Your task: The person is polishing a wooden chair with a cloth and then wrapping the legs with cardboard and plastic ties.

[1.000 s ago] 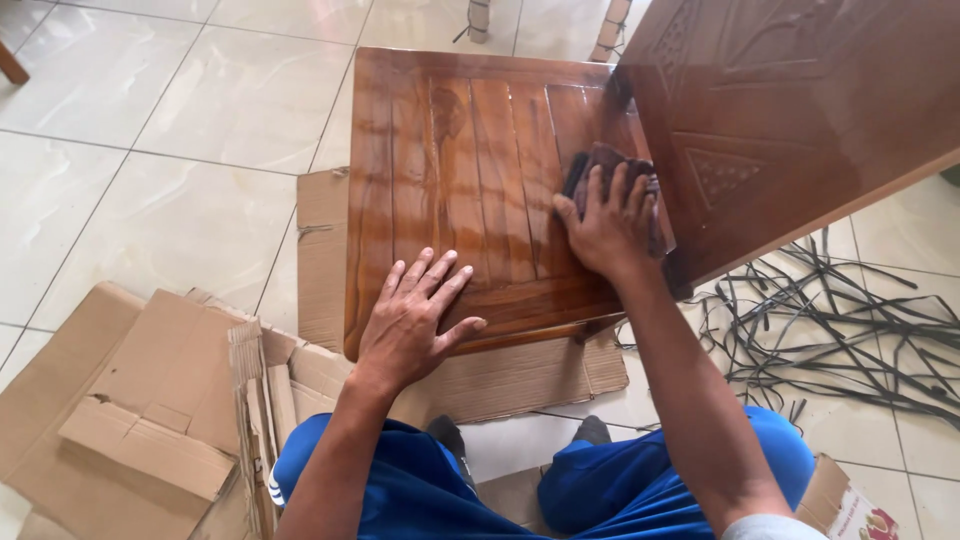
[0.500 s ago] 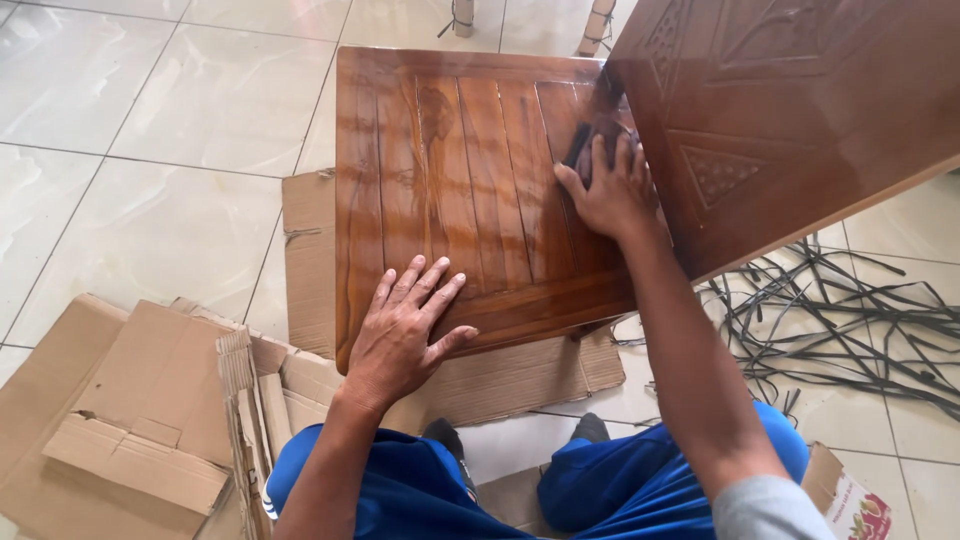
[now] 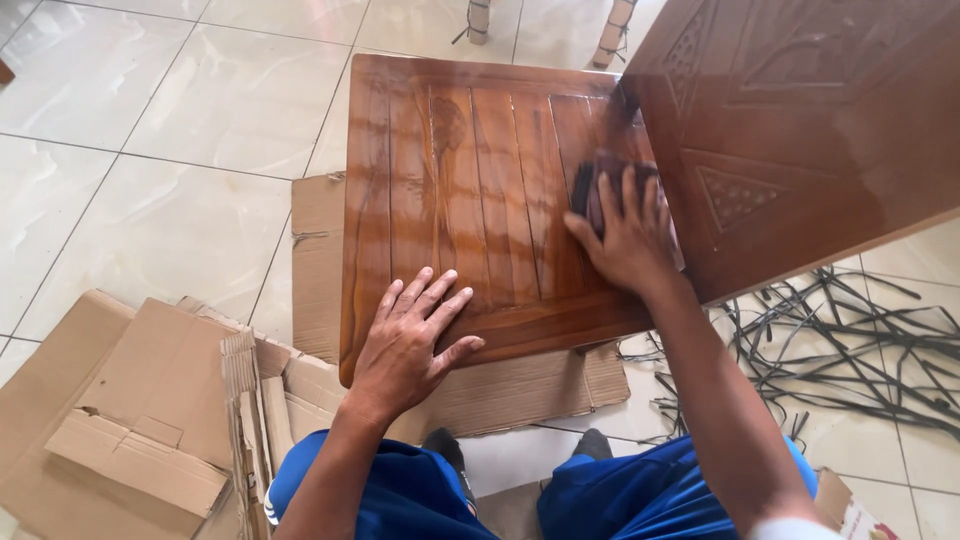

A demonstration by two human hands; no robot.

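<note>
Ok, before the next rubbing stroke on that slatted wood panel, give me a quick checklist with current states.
1. Left hand flat on the slatted wood panel, bracing it: ok.
2. Right hand pressed on the dark sanding pad: ok.
3. Flattened cardboard under the panel: ok.
4. Carved wooden panel clear of the stroke: not ok, it overlaps the right edge.
5. Black strips on the tile floor away from the panel: ok.
6. Pad's wear: cannot tell.

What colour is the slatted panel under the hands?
Glossy reddish-brown wood grain on the slatted panel; the head view shows it.
</note>
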